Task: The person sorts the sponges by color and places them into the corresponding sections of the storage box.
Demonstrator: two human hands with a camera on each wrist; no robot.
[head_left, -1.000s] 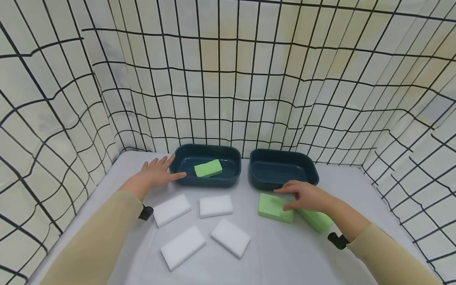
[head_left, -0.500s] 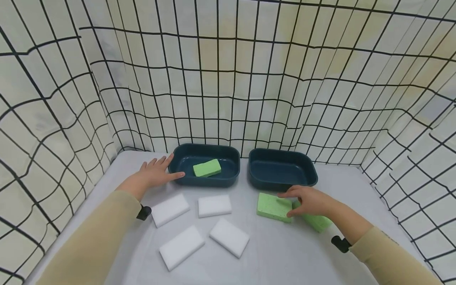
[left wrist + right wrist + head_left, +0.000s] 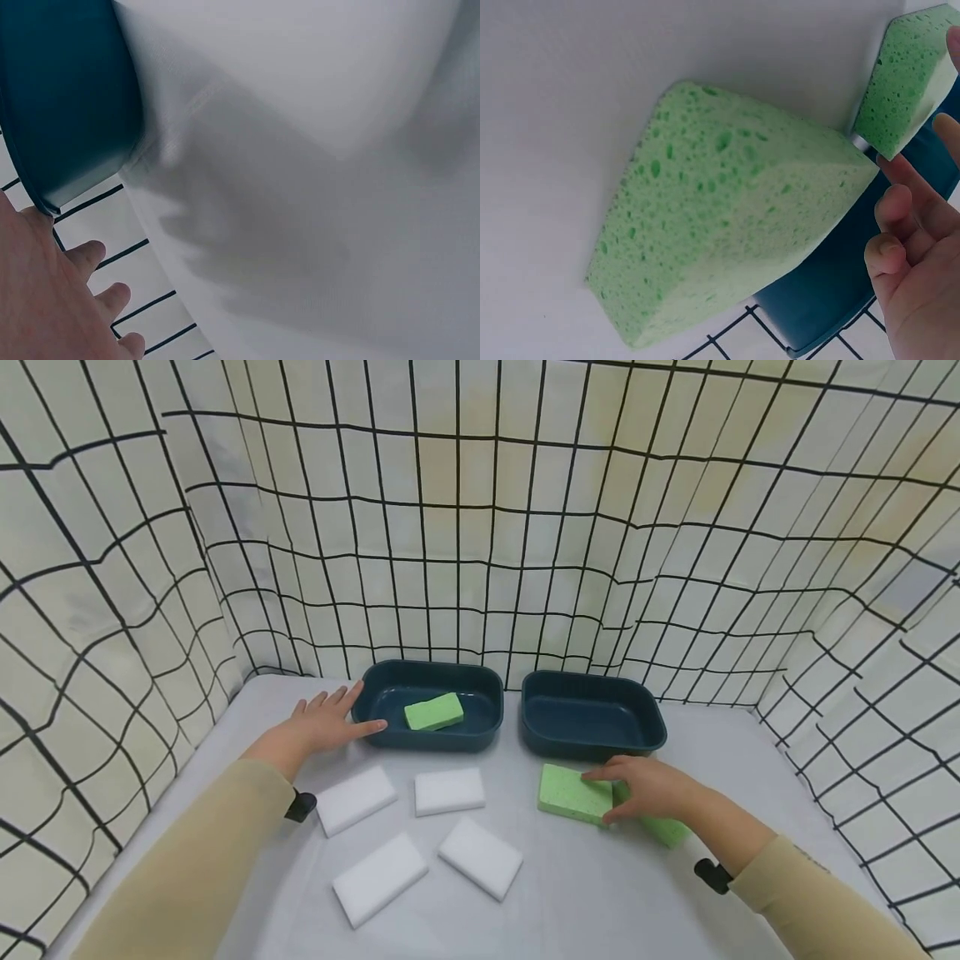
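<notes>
My right hand (image 3: 654, 787) has its thumb at the near edge and a forefinger at the far edge of a green sponge (image 3: 564, 792), gripping its right end. In the right wrist view the same sponge (image 3: 901, 82) sits among the fingers. A second green sponge (image 3: 667, 830) lies partly hidden under that hand and looms large in the right wrist view. My left hand (image 3: 321, 723) rests with spread fingers on the left rim of a dark teal tray (image 3: 491, 737). Inside that tray lies a smaller-looking green sponge (image 3: 433, 712).
Another teal tray (image 3: 592, 752) stands to the right, just behind the gripped sponge. Several white sponges, such as this white block (image 3: 482, 858), lie on the white tabletop (image 3: 570, 910) in front of the left tray. Black wire grid walls (image 3: 472, 560) enclose the back and sides.
My right hand has come down and slightly nearer, settling its thumb and forefinger about the green sponge's end. My left hand stays on the tray rim; the head view shifts slightly.
</notes>
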